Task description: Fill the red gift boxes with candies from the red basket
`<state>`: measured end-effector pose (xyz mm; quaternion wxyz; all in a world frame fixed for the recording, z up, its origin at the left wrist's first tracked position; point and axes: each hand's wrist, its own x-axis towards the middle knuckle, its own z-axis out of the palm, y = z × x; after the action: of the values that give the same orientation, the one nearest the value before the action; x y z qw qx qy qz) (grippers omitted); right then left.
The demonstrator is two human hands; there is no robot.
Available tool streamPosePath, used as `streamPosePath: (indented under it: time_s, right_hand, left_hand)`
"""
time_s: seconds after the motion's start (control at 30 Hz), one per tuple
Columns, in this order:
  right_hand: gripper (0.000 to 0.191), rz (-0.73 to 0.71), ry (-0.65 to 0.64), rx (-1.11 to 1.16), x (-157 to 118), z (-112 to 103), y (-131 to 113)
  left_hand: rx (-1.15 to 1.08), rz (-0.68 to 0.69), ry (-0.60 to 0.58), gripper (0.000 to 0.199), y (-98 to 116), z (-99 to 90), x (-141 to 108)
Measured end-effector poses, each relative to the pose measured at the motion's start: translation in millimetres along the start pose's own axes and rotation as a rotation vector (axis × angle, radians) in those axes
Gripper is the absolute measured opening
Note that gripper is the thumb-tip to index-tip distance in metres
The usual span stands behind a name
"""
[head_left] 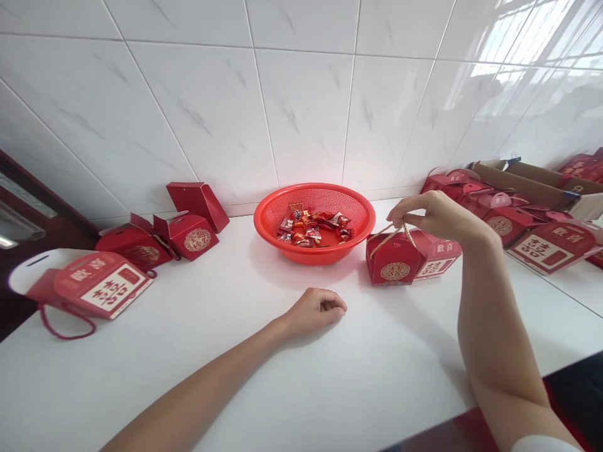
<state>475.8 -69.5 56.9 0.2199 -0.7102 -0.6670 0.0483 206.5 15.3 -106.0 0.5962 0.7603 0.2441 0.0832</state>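
Note:
My right hand (426, 213) pinches the twisted cord handle (389, 240) of a red gift box (392, 267) with a round gold emblem. The box is upright, close beside another red box (438, 257) with a white label; whether its base touches the table I cannot tell. Near the table's middle my left hand (316, 312) rests with fingers curled and nothing visible in them. Beyond it stands a red plastic basket (315, 254) holding several wrapped candies (306, 227).
On the left, several red boxes, one with a white label (113, 289), stand on the white table (226, 389). More red boxes (546, 245) crowd the right side, beside a brown cardboard carton (532, 179). A tiled wall (301, 113) rises behind.

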Motion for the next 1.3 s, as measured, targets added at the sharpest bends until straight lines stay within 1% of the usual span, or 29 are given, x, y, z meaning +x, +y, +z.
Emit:
streamPosePath:
  time_s: [0.1,0.2,0.4,0.63,0.73,0.87,1.0,1.17,1.3]
  right_hand:
    - [0.024,-0.08,-0.037,0.085,-1,0,0]
    - [0.023,-0.1,-0.035,0.12,1,1,5]
    - [0.024,0.031,-0.033,0.039,4,2,14]
    - [0.028,0.112,-0.012,-0.033,1,-3,13]
    - [0.028,0.142,-0.012,-0.057,1,-4,11]
    - [0.028,0.132,-0.037,-0.09,1,-5,9]
    - [0.028,0.117,-0.067,-0.088,-2,-8,9]
    - [0.028,0.134,-0.065,-0.088,-6,-12,10]
    - [0.028,0.136,-0.08,-0.106,-6,-13,10]
  left_hand:
    - [-0.008,-0.001,0.003,0.01,1,0.3,0]
    - [-0.013,-0.002,0.005,0.01,1,0.5,-1]
    - [-0.02,-0.007,0.003,0.01,1,0.2,0]
    - [-0.061,-0.017,-0.021,0.011,-3,0.9,1]
    - [-0.086,-0.022,-0.031,0.017,-2,4.8,5]
    - [-0.078,-0.002,-0.012,0.029,6,15.9,19]
    - [-0.062,0.038,0.026,0.038,17,32.0,41]
    - [-0.109,0.022,-0.005,0.03,24,50.5,69]
    - [-0.175,0.013,-0.007,0.018,24,56.8,81]
